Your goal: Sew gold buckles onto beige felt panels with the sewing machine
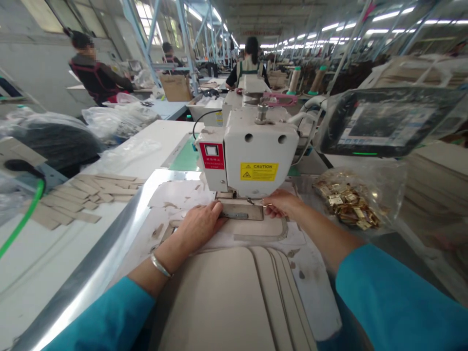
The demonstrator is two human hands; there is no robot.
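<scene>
Two hands at one sewing machine [252, 151]. Left hand [199, 226]: fingers [214, 209] pressed together, flat on one beige panel [252, 226]. Right hand [285, 204]: fingertips [268, 204] pinching one metal clamp plate [241, 212].

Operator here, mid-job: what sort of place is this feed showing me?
Probably a factory sewing floor, perhaps making bags or leather goods: an industrial sewing machine with a control screen, stacked beige cut panels, a plastic bag of small brass fittings, and a co-worker among long rows of benches.
</scene>
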